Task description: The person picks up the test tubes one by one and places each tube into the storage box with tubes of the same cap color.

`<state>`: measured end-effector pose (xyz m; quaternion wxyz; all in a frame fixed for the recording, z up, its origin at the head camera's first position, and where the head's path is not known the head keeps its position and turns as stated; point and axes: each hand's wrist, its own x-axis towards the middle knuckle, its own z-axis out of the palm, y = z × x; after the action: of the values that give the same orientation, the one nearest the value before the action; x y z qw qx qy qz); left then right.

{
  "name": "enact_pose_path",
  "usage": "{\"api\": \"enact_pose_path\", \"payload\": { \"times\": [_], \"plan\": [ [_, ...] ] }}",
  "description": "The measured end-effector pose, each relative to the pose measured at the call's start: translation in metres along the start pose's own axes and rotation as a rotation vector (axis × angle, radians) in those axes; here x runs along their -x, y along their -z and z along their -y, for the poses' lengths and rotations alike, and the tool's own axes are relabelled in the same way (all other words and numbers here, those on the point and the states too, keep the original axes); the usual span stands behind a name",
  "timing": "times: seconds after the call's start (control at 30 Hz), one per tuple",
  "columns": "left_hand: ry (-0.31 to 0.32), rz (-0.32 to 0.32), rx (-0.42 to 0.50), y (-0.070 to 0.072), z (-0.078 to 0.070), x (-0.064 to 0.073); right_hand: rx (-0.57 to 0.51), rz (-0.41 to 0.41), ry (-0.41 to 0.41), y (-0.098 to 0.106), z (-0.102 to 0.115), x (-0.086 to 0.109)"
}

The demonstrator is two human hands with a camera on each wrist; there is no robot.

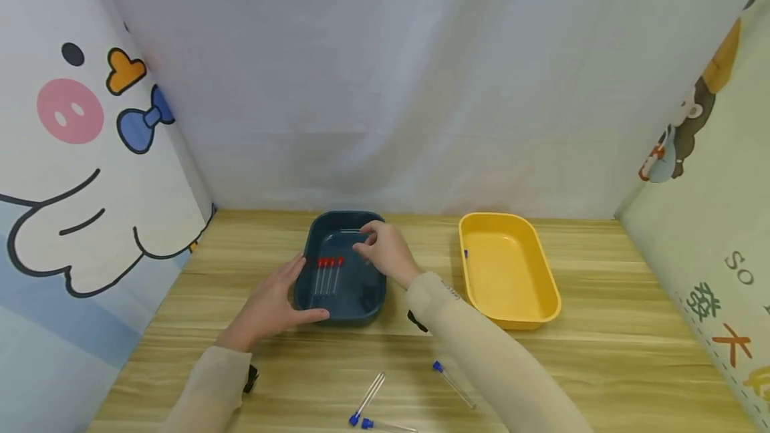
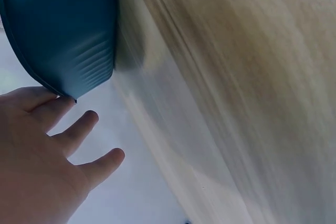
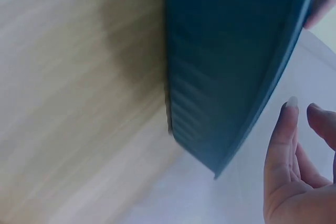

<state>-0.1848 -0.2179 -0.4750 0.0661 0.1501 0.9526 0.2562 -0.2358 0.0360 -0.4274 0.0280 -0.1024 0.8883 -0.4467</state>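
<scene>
A dark teal tray [image 1: 343, 316] stands on the wooden table, with several thin clear tubes with red caps [image 1: 328, 262] lying side by side in its left half. My left hand [image 1: 273, 303] rests on the tray's left side, fingertips at the rim and thumb stretched along the near edge. In the left wrist view its fingers are spread, two of them touching the rim. Over the tray's right side is my right hand [image 1: 388, 252]. The right wrist view shows its thumb and forefinger apart with nothing between them.
A yellow tray [image 1: 511, 319] stands to the right, with a blue-capped tube [image 1: 466, 254] along its left wall. Three blue-capped tubes lie on the table near the front: one tube [image 1: 368, 396], another tube [image 1: 391, 427] and a third tube [image 1: 455, 386]. A pale curtain [image 1: 421, 119] hangs behind.
</scene>
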Motion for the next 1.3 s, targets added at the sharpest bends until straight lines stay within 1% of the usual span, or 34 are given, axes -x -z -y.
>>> {"api": "enact_pose_path", "payload": {
  "times": [0.17, 0.3, 0.5, 0.7, 0.93, 1.13, 1.3],
  "plan": [
    [-0.002, 0.011, -0.029, 0.004, -0.004, -0.002, -0.028, -0.018, -0.019, 0.014, -0.001, 0.004],
    [-0.010, 0.000, -0.053, 0.008, -0.009, -0.002, -0.033, -0.036, -0.025, 0.025, -0.004, 0.007],
    [-0.006, -0.022, -0.039, 0.007, -0.010, -0.006, -0.047, -0.064, -0.048, 0.040, -0.010, 0.012],
    [-0.061, -0.060, -0.043, 0.013, -0.019, -0.009, -0.058, -0.105, -0.039, 0.060, -0.016, 0.017],
    [-0.094, -0.087, -0.083, 0.018, -0.031, -0.013, -0.006, -0.141, -0.042, 0.084, -0.026, 0.023],
    [-0.105, -0.115, -0.105, 0.014, -0.039, -0.013, 0.036, -0.146, -0.077, 0.102, -0.037, 0.032],
    [-0.117, -0.144, -0.100, 0.011, -0.049, -0.013, 0.061, -0.175, -0.091, 0.120, -0.047, 0.041]
  ]
}}
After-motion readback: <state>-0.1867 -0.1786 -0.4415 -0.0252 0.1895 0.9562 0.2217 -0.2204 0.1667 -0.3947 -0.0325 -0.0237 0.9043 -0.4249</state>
